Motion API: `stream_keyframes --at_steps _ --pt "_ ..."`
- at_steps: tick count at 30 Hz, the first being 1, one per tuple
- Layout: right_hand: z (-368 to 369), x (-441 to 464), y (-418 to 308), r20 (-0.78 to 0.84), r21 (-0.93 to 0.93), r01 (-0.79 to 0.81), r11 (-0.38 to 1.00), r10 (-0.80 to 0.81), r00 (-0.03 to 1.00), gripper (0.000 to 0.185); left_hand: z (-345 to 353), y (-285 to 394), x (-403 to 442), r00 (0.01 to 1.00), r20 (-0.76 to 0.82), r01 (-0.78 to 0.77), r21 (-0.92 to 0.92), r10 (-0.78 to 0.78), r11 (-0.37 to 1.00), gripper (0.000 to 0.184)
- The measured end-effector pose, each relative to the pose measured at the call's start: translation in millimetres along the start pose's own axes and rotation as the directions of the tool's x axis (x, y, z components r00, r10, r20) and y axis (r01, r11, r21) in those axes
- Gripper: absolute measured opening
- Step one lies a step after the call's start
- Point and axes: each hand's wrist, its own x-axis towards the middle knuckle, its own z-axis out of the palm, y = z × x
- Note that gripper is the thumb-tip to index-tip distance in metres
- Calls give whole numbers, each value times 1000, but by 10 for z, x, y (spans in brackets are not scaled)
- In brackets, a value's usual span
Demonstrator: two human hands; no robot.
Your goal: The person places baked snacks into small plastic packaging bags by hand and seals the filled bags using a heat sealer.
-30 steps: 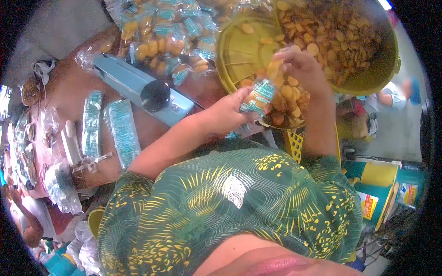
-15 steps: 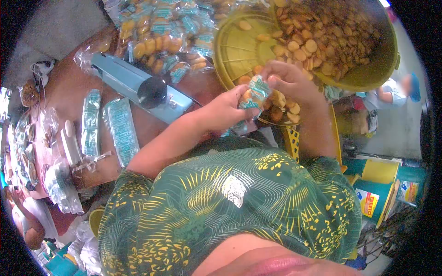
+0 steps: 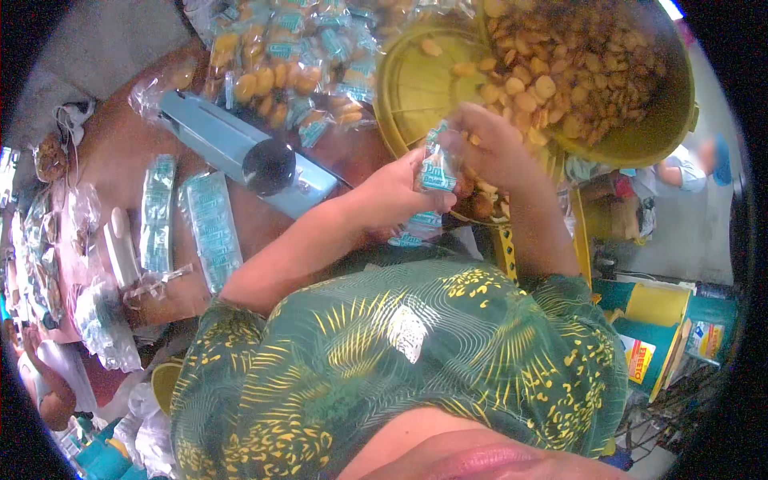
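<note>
My left hand (image 3: 400, 186) is closed around a clear plastic bag (image 3: 437, 171) with teal print, held upright in front of my chest. My right hand (image 3: 490, 146) is curled at the bag's upper edge, its fingertips partly hidden and slightly blurred. More teal-printed plastic (image 3: 416, 228) hangs below my left hand. Just beyond my hands lies a tipped yellow-green tub (image 3: 680, 120) full of round brown biscuits (image 3: 576, 64). Its lid-like round tray (image 3: 412, 72) holds a few loose biscuits. How much the bag contains I cannot make out.
A light-blue sealing machine (image 3: 216, 136) stands on the brown table (image 3: 104, 160). Filled biscuit packets (image 3: 280, 56) are heaped at the back. Flat stacks of printed bags (image 3: 210, 228) lie at the left. Teal and yellow containers (image 3: 656, 336) stand at right, and another person (image 3: 684, 164) is farther off.
The bag has turned more upright and its printed side shows more plainly. Biscuits seen in it earlier are less visible. My right hand has shifted slightly up and left.
</note>
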Motion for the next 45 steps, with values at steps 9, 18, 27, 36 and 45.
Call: stream_keyframes --at_steps 9,18,27,36,45 --pt "-398 1054 1259 -214 -562 -181 807 70 974 31 -16 46 36 998 -63 23 -31 -25 999 62" --pt "-397 843 881 -62 87 47 995 -42 997 22 83 86 -26 992 -58 -112 -79 108 991 63" --pt "-253 444 258 195 -60 116 991 -103 975 29 121 99 -45 987 -72 -143 -7 142 990 60" --pt "-316 1606 1207 -98 -553 -134 823 95 991 24 193 286 -84 994 -89 -62 51 66 997 59" --pt "-429 679 333 6 288 96 953 -102 995 22 224 276 -153 990 -102 -81 114 93 990 65"
